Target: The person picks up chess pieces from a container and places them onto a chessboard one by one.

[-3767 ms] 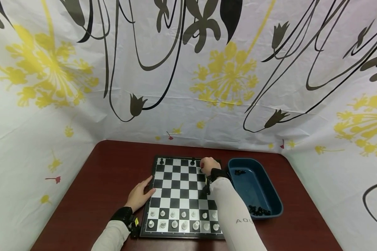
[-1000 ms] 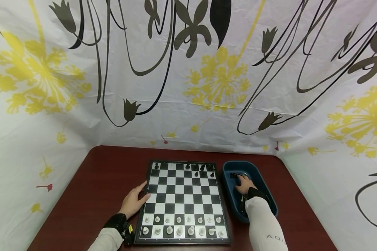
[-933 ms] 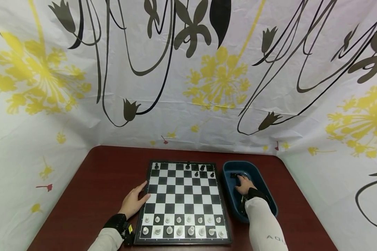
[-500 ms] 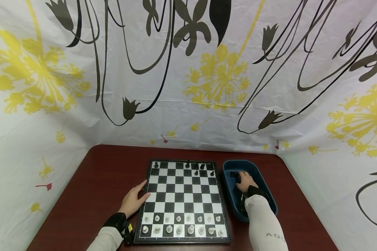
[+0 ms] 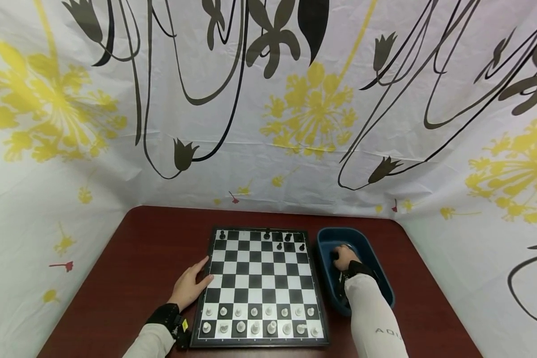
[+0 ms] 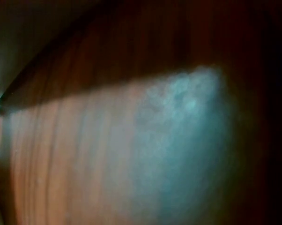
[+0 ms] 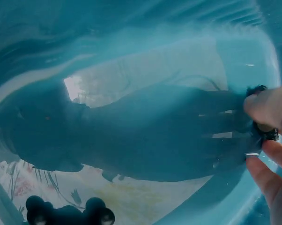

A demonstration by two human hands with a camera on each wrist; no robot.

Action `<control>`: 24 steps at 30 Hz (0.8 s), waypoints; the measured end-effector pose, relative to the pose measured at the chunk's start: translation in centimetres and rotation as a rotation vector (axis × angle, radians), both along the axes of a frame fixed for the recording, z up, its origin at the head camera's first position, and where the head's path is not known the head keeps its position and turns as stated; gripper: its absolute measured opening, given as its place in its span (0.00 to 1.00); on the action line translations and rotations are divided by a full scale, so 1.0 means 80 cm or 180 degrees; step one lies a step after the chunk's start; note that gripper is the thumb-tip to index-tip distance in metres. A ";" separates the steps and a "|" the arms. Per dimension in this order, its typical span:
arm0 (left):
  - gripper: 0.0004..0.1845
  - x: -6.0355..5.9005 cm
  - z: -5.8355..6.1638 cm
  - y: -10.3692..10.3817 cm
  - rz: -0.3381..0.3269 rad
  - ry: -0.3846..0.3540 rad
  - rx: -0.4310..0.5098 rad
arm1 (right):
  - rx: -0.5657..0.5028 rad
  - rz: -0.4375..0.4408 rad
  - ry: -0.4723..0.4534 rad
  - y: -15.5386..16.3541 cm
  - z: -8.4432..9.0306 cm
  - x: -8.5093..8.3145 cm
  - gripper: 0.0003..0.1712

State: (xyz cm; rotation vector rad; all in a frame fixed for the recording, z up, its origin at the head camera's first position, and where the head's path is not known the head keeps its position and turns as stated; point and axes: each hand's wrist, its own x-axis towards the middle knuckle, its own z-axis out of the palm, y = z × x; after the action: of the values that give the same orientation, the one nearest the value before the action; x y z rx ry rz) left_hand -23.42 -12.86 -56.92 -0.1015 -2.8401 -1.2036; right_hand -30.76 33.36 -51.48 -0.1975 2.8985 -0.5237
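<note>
- Change from earlier: 3.8 s ago the right hand (image 5: 343, 257) was over the far right corner of the chessboard (image 5: 260, 283); it now lies inside the blue tray (image 5: 376, 268), and two more black pieces stand on the far rows than before. Over the last second it has drawn slightly back from the tray's far end toward the wearer.
- Right hand, grip: the fingers (image 7: 267, 107) are curled round a black chess piece (image 7: 262, 126), pinching it between fingertips and thumb just above the tray floor. In the head view the piece (image 5: 335, 256) shows only as a dark spot at the hand's left edge.
- Appearance of the held piece: small, black, with a rounded, knobbly outline; its type cannot be told, since the fingers cover most of it.
- Other black pieces (image 7: 68, 212) lie at the tray's near edge in the right wrist view, well apart from the hand.
- Left hand (image 5: 189, 286): unchanged, flat on the dark red table (image 5: 130, 278), its straight fingers touching the left edge of the chessboard and holding nothing. The left wrist view shows only blurred table surface.
- Board: white pieces (image 5: 259, 320) fill the two near rows; five black pieces (image 5: 288, 237) stand on the far rows.
</note>
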 end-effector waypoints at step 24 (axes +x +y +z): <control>0.35 -0.002 -0.001 -0.002 -0.0105 -0.0034 0.0019 | -0.0020 -0.0162 0.0035 0.011 0.026 0.015 0.13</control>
State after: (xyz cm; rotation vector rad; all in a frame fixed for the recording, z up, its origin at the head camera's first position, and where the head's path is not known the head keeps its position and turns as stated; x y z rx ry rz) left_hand -23.58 -13.00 -56.99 -0.1425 -2.8548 -1.2225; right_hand -29.59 34.26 -49.37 -0.1282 2.9198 -0.5417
